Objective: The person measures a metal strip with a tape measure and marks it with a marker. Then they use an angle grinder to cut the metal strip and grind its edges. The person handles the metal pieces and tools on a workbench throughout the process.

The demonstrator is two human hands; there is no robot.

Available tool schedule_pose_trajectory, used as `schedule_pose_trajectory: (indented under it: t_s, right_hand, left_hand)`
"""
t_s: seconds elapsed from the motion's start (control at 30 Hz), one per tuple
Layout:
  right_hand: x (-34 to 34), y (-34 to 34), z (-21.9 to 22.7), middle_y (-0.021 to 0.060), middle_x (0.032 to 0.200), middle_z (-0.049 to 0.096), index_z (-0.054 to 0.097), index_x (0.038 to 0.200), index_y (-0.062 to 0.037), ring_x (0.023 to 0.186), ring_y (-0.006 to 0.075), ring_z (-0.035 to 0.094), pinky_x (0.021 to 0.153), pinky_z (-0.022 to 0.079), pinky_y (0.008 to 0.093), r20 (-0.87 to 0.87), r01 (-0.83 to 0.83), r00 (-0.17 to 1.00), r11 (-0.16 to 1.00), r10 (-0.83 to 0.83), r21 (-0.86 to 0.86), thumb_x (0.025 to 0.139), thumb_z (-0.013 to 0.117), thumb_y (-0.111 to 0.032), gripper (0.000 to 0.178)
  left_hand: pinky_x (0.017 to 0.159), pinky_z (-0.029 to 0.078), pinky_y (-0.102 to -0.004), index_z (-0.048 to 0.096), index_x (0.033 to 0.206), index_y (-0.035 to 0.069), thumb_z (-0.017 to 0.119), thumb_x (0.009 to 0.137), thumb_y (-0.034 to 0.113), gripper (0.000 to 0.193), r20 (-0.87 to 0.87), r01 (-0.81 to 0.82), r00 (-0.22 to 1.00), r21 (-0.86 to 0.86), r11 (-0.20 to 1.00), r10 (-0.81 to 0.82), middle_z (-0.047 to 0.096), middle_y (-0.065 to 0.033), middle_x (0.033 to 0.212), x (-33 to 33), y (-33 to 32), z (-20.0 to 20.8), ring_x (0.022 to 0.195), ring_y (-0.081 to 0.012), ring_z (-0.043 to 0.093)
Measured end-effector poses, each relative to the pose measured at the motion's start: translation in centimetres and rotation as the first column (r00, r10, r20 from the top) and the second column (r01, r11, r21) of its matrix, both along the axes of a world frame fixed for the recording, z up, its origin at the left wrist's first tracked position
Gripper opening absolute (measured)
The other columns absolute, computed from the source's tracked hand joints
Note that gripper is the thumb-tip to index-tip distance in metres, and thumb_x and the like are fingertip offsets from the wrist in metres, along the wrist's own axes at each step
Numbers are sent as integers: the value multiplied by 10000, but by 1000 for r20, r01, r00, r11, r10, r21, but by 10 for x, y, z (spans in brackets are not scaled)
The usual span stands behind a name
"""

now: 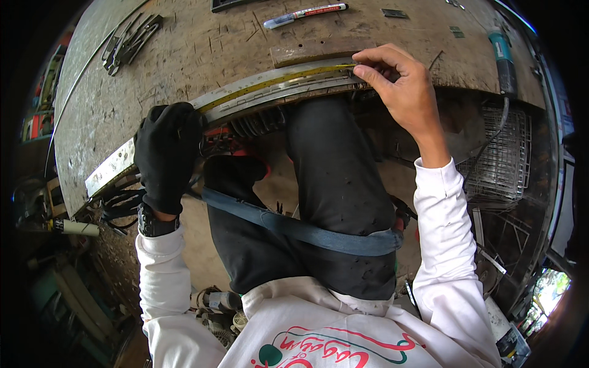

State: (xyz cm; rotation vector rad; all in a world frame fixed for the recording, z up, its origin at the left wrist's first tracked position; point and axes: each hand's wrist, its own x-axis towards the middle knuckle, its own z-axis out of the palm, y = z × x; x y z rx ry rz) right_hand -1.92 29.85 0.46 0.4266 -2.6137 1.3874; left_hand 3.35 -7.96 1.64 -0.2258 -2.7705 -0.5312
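Note:
My left hand [169,150], in a black glove, is closed at the left end of a yellow tape measure blade [276,78]; any case is hidden in it. The blade lies stretched along a long silver metal strip [245,99] with a hinge-like seam, at the workbench's near edge. Past my left hand, the strip's pale end [110,168] or another piece like it shows. My bare right hand [399,76] pinches the blade's right end between thumb and fingers, beside the strip's right end.
On the wooden workbench [215,49] lie a marker [305,15], metal clamp-like tools [132,43], a drilled wooden block [319,50] and a teal-and-black corded tool [503,61]. Wire racks [500,153] stand below at right. My knees are under the bench edge, a blue strap [300,227] across them.

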Motion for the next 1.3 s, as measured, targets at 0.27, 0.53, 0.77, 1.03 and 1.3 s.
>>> schedule_pose_trajectory:
  t_s: [0.27,0.53,0.77,1.03,1.3]
  right_hand:
    - [0,-12,-8,92,992,759,752,1045,-7,919,226,732,844,556,327,-227,-9,973,994,35,112,966,792,-107,134]
    - [3,-18,-10,95,987,767,751,1049,-11,901,235,736,815,560,328,-221,24,975,999,-13,44,960,779,-71,111]
    - [3,-18,-9,120,992,773,753,1041,-22,897,292,755,788,572,358,-166,27,986,999,-24,17,932,783,-54,117]
    - [1,-16,-8,60,966,775,769,1053,-2,846,128,701,778,547,275,-182,39,983,998,-29,49,962,788,-72,117]
    - [-2,-21,-10,82,999,790,778,1071,-13,890,194,741,825,563,305,-222,41,975,997,-27,60,943,799,-73,143]
  left_hand:
    - [852,541,-429,788,1093,119,783,932,170,169,-17,41,999,31,999,-40,736,-98,1037,2,-11,-3,958,-325,706]
    - [940,500,-448,787,1101,131,775,914,225,210,72,212,976,-85,974,-206,721,-89,1051,-11,17,7,1051,-356,666]
    - [920,515,-453,786,1067,99,795,901,193,191,50,241,970,-21,970,-240,736,-104,1029,-19,17,-3,1004,-352,673]
    - [864,536,-402,810,1057,42,833,879,115,194,181,253,940,198,947,-289,750,-124,974,-25,9,4,945,-310,712]
    - [790,541,-389,821,1032,19,821,891,127,177,243,183,929,358,916,-280,736,-131,915,-24,12,5,859,-276,715]
